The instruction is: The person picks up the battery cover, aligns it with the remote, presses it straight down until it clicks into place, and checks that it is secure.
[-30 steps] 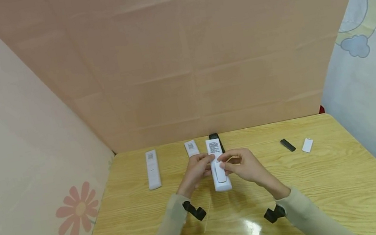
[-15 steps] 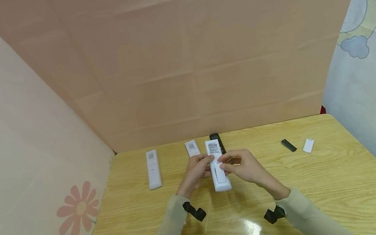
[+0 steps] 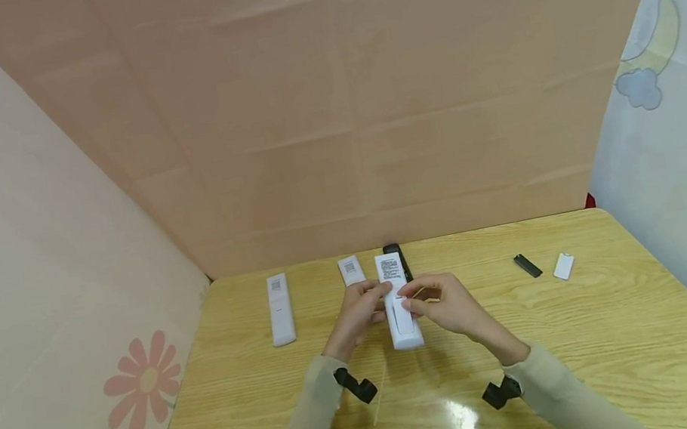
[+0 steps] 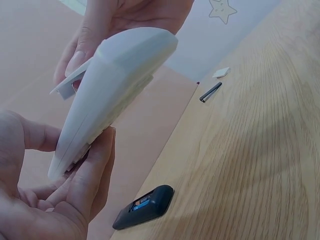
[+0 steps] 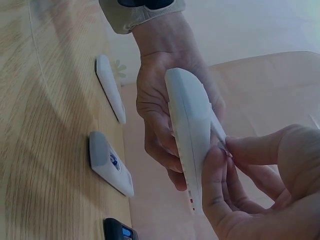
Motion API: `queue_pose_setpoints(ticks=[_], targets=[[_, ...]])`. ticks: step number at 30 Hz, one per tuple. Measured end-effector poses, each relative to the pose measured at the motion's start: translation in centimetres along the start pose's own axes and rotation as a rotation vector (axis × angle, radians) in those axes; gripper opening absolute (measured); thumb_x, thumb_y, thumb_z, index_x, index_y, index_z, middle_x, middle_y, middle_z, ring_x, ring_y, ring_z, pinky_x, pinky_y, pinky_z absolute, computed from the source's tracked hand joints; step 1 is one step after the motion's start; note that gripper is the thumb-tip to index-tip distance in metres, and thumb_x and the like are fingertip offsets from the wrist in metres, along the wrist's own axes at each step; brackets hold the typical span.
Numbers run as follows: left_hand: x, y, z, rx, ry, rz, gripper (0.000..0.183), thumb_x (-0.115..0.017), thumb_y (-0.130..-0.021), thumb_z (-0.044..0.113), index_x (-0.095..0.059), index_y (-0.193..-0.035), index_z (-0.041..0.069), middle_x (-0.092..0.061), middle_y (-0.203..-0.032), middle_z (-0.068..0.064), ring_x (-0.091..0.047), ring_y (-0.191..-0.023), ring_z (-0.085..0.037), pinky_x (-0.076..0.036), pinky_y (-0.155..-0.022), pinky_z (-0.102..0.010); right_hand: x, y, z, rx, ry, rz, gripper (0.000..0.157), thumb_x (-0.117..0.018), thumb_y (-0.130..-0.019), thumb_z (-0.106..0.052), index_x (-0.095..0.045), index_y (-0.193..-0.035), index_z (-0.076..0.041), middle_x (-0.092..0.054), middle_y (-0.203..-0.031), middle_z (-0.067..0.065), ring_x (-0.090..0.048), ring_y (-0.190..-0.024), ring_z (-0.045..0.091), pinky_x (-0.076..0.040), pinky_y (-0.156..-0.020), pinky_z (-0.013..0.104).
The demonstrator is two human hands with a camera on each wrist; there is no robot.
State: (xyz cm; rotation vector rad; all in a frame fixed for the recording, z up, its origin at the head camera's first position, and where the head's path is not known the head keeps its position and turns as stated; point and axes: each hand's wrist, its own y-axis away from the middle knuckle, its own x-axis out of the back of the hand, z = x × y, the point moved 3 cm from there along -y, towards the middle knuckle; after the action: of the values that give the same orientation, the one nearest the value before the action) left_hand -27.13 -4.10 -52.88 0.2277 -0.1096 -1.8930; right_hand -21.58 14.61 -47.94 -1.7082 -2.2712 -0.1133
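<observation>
My left hand grips a white remote control from its left side, thumb on the back and fingers underneath. The remote is raised above the table with its printed back facing up. With thumb and fingers, my right hand pinches the upper end of a white battery cover against that back. Seen from the left wrist, the cover stands at an angle off the remote's body, with a gap beneath it. From the right wrist, the cover also slants away from the remote.
Another white remote lies at the left of the table, and one more is partly behind my left hand. A black remote has its battery compartment uncovered. To the right lie a small black cover and a white cover.
The head view has shifted slightly. Both hands keep their hold, and the remote and its cover have barely moved.
</observation>
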Motion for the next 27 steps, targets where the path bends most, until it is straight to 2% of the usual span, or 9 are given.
queue_pose_setpoints(ticks=[4, 12, 18, 27], targets=[[-0.06, 0.01, 0.04, -0.006, -0.002, -0.002, 0.04, -0.064, -0.108, 0.028, -0.069, -0.13, -0.005, -0.077, -0.114, -0.018, -0.08, -0.094, -0.023, -0.066, -0.087, -0.042, -0.02, -0.09, 0.13, -0.011, 0.004, 0.007, 0.017, -0.075, -0.1, -0.006, -0.079, -0.116, -0.001, -0.072, -0.123, 0.021, -0.074, -0.092, 0.02, -0.066, -0.077, 0.032], [-0.23, 0.03, 0.19, -0.004, 0.007, 0.005, 0.04, -0.065, -0.107, 0.027, -0.068, -0.131, -0.004, -0.076, -0.114, -0.018, -0.079, -0.094, -0.024, -0.065, -0.09, -0.045, -0.04, -0.1, 0.11, -0.004, 0.017, 0.018, 0.018, -0.076, -0.099, -0.008, -0.078, -0.115, 0.002, -0.073, -0.12, 0.023, -0.073, -0.09, 0.021, -0.064, -0.073, 0.028], [-0.27, 0.14, 0.21, 0.003, -0.005, 0.015, 0.037, -0.065, -0.107, 0.026, -0.07, -0.128, -0.004, -0.076, -0.114, -0.016, -0.079, -0.092, -0.022, -0.066, -0.086, -0.041, -0.14, 0.0, 0.06, -0.015, 0.025, 0.023, 0.019, -0.077, -0.098, -0.008, -0.078, -0.115, 0.002, -0.073, -0.118, 0.023, -0.072, -0.089, 0.025, -0.063, -0.07, 0.026], [-0.2, 0.24, 0.3, -0.018, 0.006, 0.013, 0.036, -0.065, -0.107, 0.027, -0.072, -0.126, -0.003, -0.077, -0.11, -0.016, -0.08, -0.09, -0.022, -0.066, -0.083, -0.039, -0.15, -0.11, 0.23, -0.003, 0.061, 0.022, 0.02, -0.078, -0.098, -0.009, -0.08, -0.115, 0.0, -0.074, -0.112, 0.02, -0.071, -0.088, 0.025, -0.062, -0.068, 0.027]])
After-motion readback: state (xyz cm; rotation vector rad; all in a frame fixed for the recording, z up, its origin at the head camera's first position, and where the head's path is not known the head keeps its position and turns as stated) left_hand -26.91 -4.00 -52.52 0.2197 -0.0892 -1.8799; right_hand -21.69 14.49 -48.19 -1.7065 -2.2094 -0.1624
